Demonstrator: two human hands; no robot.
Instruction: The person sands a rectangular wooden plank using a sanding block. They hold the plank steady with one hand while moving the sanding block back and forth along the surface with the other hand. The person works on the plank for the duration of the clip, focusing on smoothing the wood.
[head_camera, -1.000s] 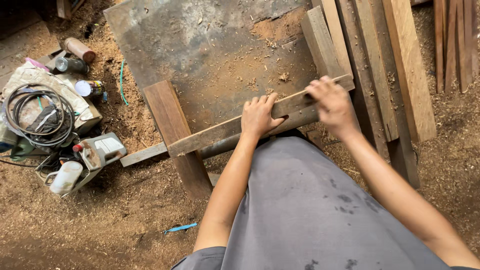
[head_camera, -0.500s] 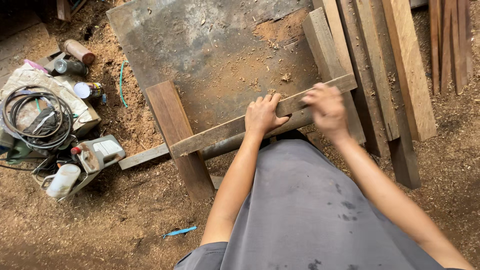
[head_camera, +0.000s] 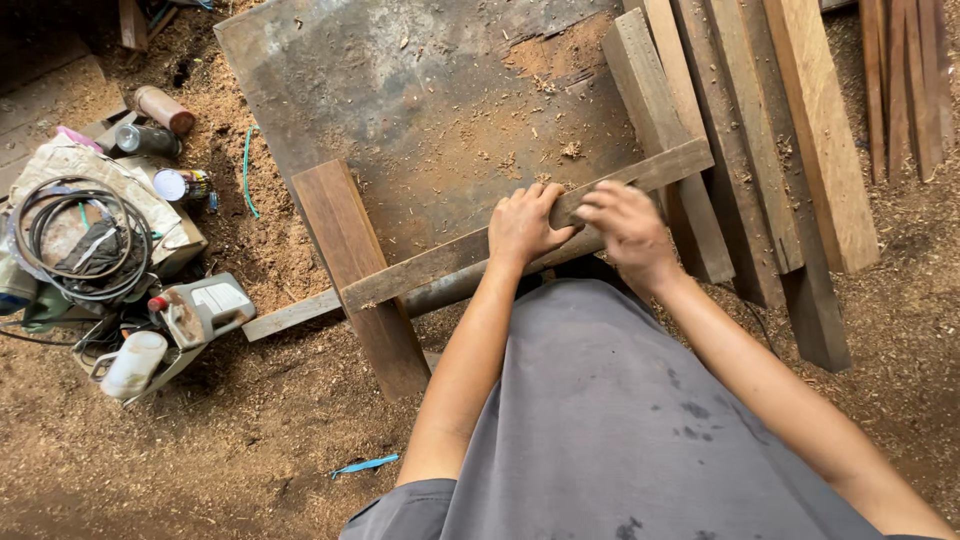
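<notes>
Sawdust covers the whole floor (head_camera: 150, 470) of this work place, and a big dark board (head_camera: 420, 110) lies flat in the middle of it, with loose shavings on top. At the right side, several long planks (head_camera: 800, 130) lie side by side. At the left there is a coil of cable (head_camera: 75, 240) and a white jug (head_camera: 130, 365) among small cans.

A long narrow wooden strip (head_camera: 420, 268) lies across the near edge of the board, over a brown plank (head_camera: 355, 270) and some dark bar under it. Both hands rest on this strip, close together. The left hand (head_camera: 525, 225) lies flat with fingers curled over the far edge; the right hand (head_camera: 625, 225) covers it just beside, fingers bent down, gripping. Both forearms reach forward, elbows slightly bent.

I think the strip could slide or tip, because it sits only on edges and sawdust. Splinters in the fingers are also a risk with such rough wood.
</notes>
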